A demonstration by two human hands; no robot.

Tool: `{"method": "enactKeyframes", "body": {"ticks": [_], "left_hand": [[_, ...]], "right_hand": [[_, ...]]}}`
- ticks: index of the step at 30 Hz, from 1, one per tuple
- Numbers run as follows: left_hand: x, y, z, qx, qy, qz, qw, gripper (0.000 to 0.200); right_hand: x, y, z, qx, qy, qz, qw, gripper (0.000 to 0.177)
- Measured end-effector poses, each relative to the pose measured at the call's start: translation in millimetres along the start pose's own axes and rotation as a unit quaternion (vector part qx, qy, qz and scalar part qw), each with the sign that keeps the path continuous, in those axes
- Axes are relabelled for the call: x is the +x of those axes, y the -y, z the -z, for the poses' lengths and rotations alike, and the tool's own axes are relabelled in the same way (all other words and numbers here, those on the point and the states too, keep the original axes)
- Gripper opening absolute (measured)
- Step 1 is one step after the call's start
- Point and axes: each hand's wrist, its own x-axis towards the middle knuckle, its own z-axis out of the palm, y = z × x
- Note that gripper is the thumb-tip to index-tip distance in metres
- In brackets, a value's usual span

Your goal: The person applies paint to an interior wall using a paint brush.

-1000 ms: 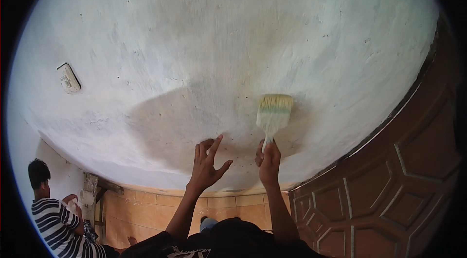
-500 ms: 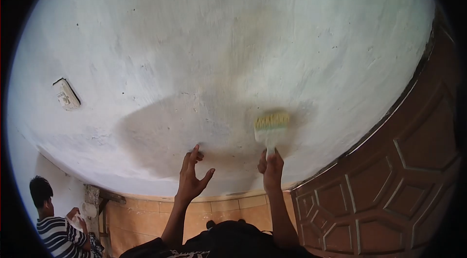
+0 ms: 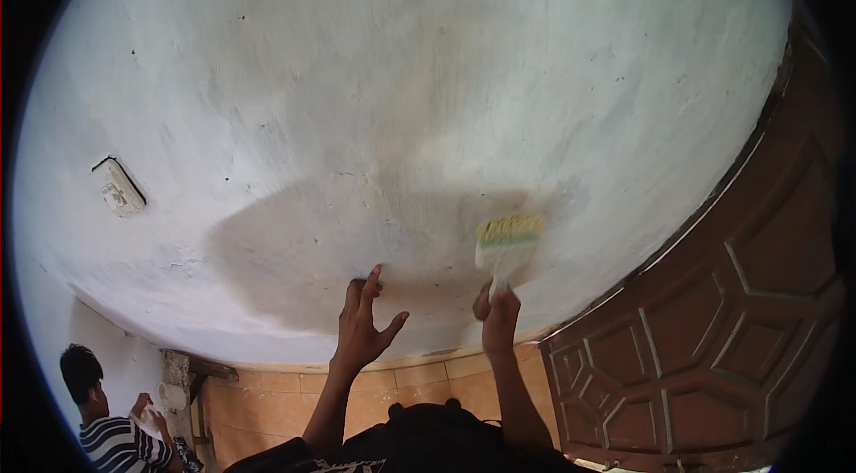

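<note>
My right hand grips the handle of a wide paintbrush, its yellowish bristles pointing up against the pale wall. The brush has a white body with a greenish band below the bristles. To its left, my left hand is raised with thumb and fingers apart, fingertips close to the wall, holding nothing. Shadows of my arms and body darken the wall around both hands.
A switch plate sits on the wall at left. At lower left a person in a striped shirt holds something white. A brown panelled door stands at right. Orange floor tiles lie below.
The brush and my right hand have shifted slightly right, the brush head tilting a little that way. My left hand has also moved slightly right. The view has shifted a little.
</note>
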Motion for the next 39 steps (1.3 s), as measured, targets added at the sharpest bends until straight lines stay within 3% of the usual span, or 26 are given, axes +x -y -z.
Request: {"method": "enactKeyframes", "body": {"ticks": [5, 10, 12, 15, 17, 19, 23, 25, 28, 31, 34, 37, 39], "left_hand": [[0, 4, -1, -0.002, 0.000, -0.009, 1.000, 0.093], [-1, 6, 0, 0.003, 0.006, -0.023, 1.000, 0.091], [0, 10, 0, 0.008, 0.004, -0.027, 1.000, 0.091], [-2, 9, 1, 0.019, 0.008, -0.035, 0.999, 0.091], [-3, 9, 1, 0.014, 0.009, -0.039, 0.999, 0.090], [-3, 10, 1, -0.004, 0.008, -0.036, 0.999, 0.090], [-4, 11, 5, -0.018, 0.011, -0.036, 0.999, 0.090], [-3, 13, 5, -0.020, 0.012, -0.040, 0.999, 0.090], [-3, 13, 7, -0.019, 0.008, -0.044, 0.999, 0.085], [-9, 31, -5, -0.147, -0.053, -0.047, 0.987, 0.073], [-7, 34, 3, -0.144, -0.135, -0.065, 0.978, 0.061], [-1, 35, 17, -0.015, -0.256, -0.119, 0.959, 0.058], [-3, 46, 19, 0.075, -0.258, -0.136, 0.954, 0.062]], "right_hand": [[27, 11, -8, 0.006, 0.030, -0.026, 0.999, 0.043], [-44, -81, 30, -0.009, -0.003, -0.112, 0.994, 0.043], [-63, -70, 25, 0.040, 0.002, -0.125, 0.991, 0.042], [-35, -44, 13, -0.001, 0.047, -0.015, 0.999, 0.042], [-8, 3, -12, 0.001, 0.040, -0.009, 0.999, 0.042], [11, 4, -19, 0.025, 0.047, -0.010, 0.999, 0.042], [-5, -59, -2, -0.017, 0.026, -0.043, 0.999, 0.042], [-43, -94, 12, -0.013, 0.001, -0.112, 0.994, 0.042], [-65, -80, 7, 0.007, -0.002, -0.099, 0.995, 0.040], [-27, -34, -25, 0.014, -0.031, -0.020, 0.999, 0.038], [11, 3, -37, 0.006, 0.011, 0.008, 1.000, 0.037], [4, -21, -31, 0.007, -0.018, -0.039, 0.999, 0.037], [-27, -63, -12, -0.011, -0.031, -0.068, 0.997, 0.037]]}}
